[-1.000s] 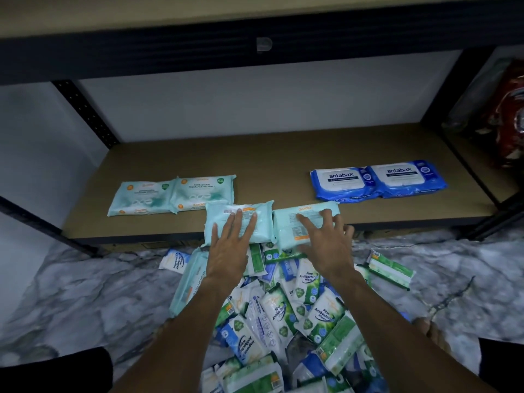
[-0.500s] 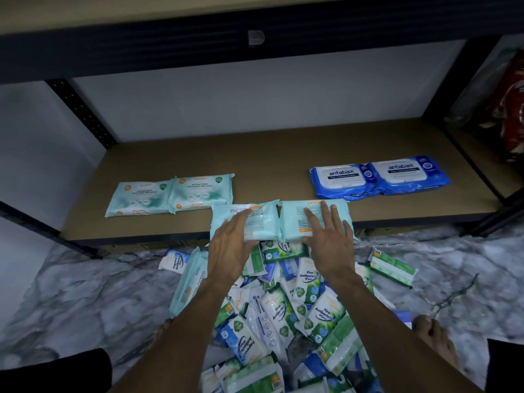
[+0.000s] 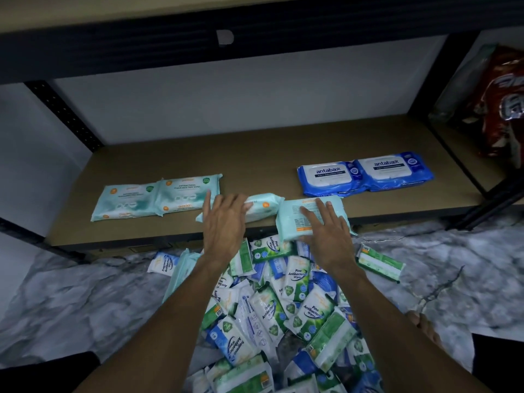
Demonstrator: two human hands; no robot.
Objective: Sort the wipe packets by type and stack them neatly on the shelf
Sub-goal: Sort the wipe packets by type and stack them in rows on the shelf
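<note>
The right hand (image 3: 326, 231) lies flat on a teal packet (image 3: 295, 222), fingers (image 3: 320, 207) straight and spread, pressing rather than grasping. This packet lies back side up, showing a pale panel of small print and an orange strip near its front edge. Its long axis runs left to right, nearly along the front lip of the shelf (image 3: 255, 148), and its near edge hangs just over that lip.

The left hand (image 3: 224, 222) covers the left end of a second teal packet (image 3: 263, 207), the thumb standing free to the left. The fingertips bend over the packet's far side, but I cannot tell whether they clasp it or only rest there. This packet also runs left to right, its right end angled farther back; it looks tilted, with a round orange mark near that end.

Further left on the shelf, two teal packets (image 3: 127, 198) (image 3: 188, 194) lie face up, touching, long axes left to right. To the right, two blue antabax packets (image 3: 329, 177) (image 3: 394, 170) sit the same way.

Below, green, white and blue packets are heaped in a loose pile (image 3: 283, 307) on the marbled floor (image 3: 71, 293).
</note>
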